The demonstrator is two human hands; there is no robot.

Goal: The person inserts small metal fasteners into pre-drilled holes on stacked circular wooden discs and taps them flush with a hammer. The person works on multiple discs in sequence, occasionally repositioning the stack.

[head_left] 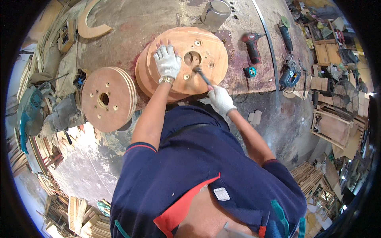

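Observation:
A round plywood disc point(210, 43) with a large centre hole and several smaller holes rests on another wooden disc point(146, 81) on the workbench. Spread flat on the upper disc's left side is my left hand point(167, 63), in a white knit glove with bare fingertips. My right hand point(222, 100), gloved the same way, is closed round the handle of a hammer point(203, 76). The hammer's dark head is over the disc, just below the centre hole; whether it touches the wood I cannot tell. Left of these stands a stack of similar plywood discs point(95, 85).
Right of the discs lie a red-and-black cordless drill point(253, 48), a teal tape measure point(250, 71), a long metal strip point(270, 45), a jigsaw point(289, 76) and an angle grinder point(285, 37). A metal can point(216, 15) and a curved wooden piece point(84, 24) are farther back. A teal saw point(28, 113) stands far left.

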